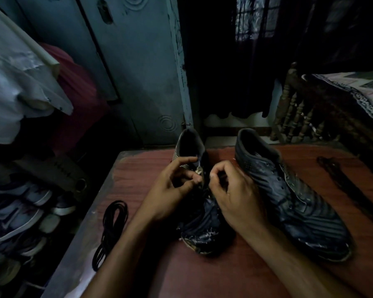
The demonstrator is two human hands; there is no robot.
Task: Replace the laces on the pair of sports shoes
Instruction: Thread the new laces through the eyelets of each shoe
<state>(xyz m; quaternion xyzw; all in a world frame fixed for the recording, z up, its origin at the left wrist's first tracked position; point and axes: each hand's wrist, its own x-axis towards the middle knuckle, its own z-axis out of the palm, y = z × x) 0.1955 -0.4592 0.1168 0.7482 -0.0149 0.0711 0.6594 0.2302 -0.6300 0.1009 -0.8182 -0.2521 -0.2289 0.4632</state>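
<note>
Reddish-brown wooden worktop [213, 272], worn and pale along the left edge. On it, two dark striped sports shoes: left shoe [202, 229] in the middle, right shoe [297, 201] just beside it, both with heels pointing away. Coiled black lace [111, 229] near the left edge, apart from the shoes. Another dark lace [340, 179] stretched along the far right side
</note>
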